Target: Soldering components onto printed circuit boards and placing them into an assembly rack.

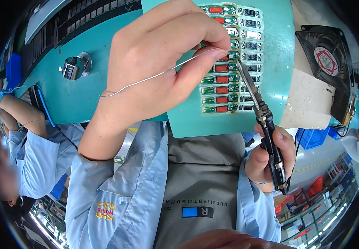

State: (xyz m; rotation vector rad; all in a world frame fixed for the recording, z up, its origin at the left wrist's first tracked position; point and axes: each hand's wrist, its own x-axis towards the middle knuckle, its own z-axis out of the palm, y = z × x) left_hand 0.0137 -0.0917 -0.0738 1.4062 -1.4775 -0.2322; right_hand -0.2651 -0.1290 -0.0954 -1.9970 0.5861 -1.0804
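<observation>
My left hand (154,62) pinches a thin silvery solder wire (140,83) between thumb and forefinger. The wire trails back across the hand to the wrist, and its tip end reaches a small circuit board. In my right hand (286,149) is a black-handled soldering iron (266,120), slanting up and left, its tip at that same board near the wire. Several small green circuit boards with red parts (221,79) lie in a column on a green fixture plate (187,124). Beside them runs a column of small dark display modules (252,57). My left fingers partly cover the upper boards.
A black fan (326,58) stands right of the plate. To the left, a chrome tally counter (70,69) rests on the green bench, with a black ribbed conveyor (80,20) behind it. A co-worker's arm (24,110) is at far left. A blue bin (312,137) sits lower right.
</observation>
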